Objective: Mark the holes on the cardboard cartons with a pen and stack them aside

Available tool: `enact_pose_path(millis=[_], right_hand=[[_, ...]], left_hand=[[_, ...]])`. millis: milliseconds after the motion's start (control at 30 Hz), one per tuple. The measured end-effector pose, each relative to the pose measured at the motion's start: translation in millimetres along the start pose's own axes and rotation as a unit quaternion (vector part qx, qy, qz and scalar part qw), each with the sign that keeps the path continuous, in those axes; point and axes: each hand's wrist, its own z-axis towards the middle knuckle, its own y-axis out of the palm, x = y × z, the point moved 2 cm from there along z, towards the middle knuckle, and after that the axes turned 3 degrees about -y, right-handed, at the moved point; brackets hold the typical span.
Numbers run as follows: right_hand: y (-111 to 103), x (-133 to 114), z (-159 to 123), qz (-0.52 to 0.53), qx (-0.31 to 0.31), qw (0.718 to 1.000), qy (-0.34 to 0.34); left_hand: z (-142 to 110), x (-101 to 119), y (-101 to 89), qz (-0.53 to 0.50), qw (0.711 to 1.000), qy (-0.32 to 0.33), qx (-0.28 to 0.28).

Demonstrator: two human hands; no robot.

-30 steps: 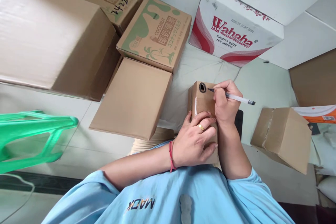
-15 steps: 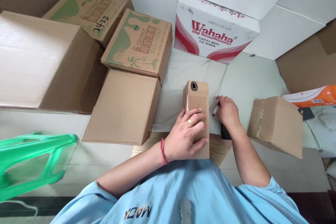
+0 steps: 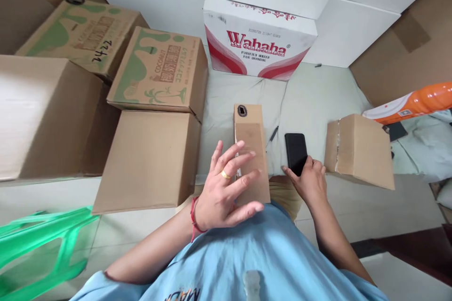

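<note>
Black phone [image 3: 295, 149] to the right of a slim cardboard box [image 3: 251, 134], with a person's right hand [image 3: 312, 180] at its near end. The thumb is at the phone's left corner and the fingers curl at the right one; whether they grip it firmly cannot be told. The left hand [image 3: 229, 187] holds nothing visible: its fingers are fanned wide over the slim box, and it is unclear whether they touch it.

For a sure grip, thumb and fingers would do best pressing the phone's two long sides, keeping off the screen, and set farther from its near end so it does not tip. A light left palm would steady the slim box, whose near end meets the blue shirt [image 3: 282, 249].

Pale green cloth [image 3: 226, 89] lies under the slim box and ends close to the phone's near end, so a slip toward the body could drop it. A pen [image 3: 272, 135] lies just right of the slim box; a careless sweep might roll it. Easier room seems to lie past the slim box's far end, toward a Wahaha carton [image 3: 259, 63]. Sideways reach is bounded by a plain carton [image 3: 151, 155] left of the slim box and a smaller carton [image 3: 369, 146] well to its right.
</note>
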Motion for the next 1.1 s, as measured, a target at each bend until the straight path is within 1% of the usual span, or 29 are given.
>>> enact_pose_path(millis=[67,167,233,333,433,533,600,633,700,767,833,900,933,1000,1100], right_hand=[[3.6,-3.2,-0.5,0.014,0.007,1.000,0.015],[6.0,-4.4,8.1,0.060,0.011,0.997,0.050],[6.2,-2.4,14.2,0.095,0.012,0.994,0.061],[4.7,3.6,18.9,0.146,0.017,0.988,0.056],[2.5,9.8,21.6,0.195,-0.003,0.979,0.053],[-3.2,10.6,26.4,0.237,-0.018,0.971,0.041],[-11.7,5.8,28.2,0.283,0.002,0.958,0.041],[-18.2,1.1,27.4,0.312,0.023,0.949,0.040],[-36.2,-14.2,20.4,0.364,0.077,0.928,0.015],[-59.0,-38.0,5.6,0.400,0.128,0.907,-0.036],[-81.0,-68.7,-13.9,0.420,0.153,0.889,-0.099],[-96.1,-101.8,-32.6,0.431,0.164,0.875,-0.148],[-100.1,-117.3,-40.2,0.433,0.173,0.869,-0.167],[-100.9,-142.7,-50.2,0.428,0.206,0.859,-0.192],[-91.2,-162.6,-54.0,0.407,0.241,0.858,-0.199]], left_hand=[[-6.6,-0.1,0.3,-0.008,0.999,0.023,-0.040],[-17.9,-2.3,8.4,0.002,0.991,0.048,-0.122],[-24.6,-4.3,14.7,0.013,0.988,0.052,-0.146],[-30.6,-6.2,21.9,0.018,0.989,0.040,-0.140],[-31.2,-6.1,26.2,0.018,0.991,0.038,-0.124],[-29.1,-5.9,28.2,0.020,0.993,0.041,-0.105],[-27.6,-5.9,28.5,0.020,0.994,0.046,-0.099],[-27.1,-6.0,28.4,0.021,0.994,0.047,-0.098],[-26.5,-6.2,28.0,0.021,0.994,0.049,-0.098],[-26.5,-6.2,28.0,0.021,0.994,0.049,-0.098],[-27.6,-6.0,29.6,0.021,0.994,0.048,-0.099],[-30.2,-6.0,33.0,0.014,0.994,0.039,-0.098],[-32.0,-6.0,35.1,0.008,0.995,0.033,-0.093],[-36.1,-6.4,39.4,-0.003,0.996,0.022,-0.085],[-39.9,-7.7,43.8,-0.010,0.996,0.015,-0.083]])
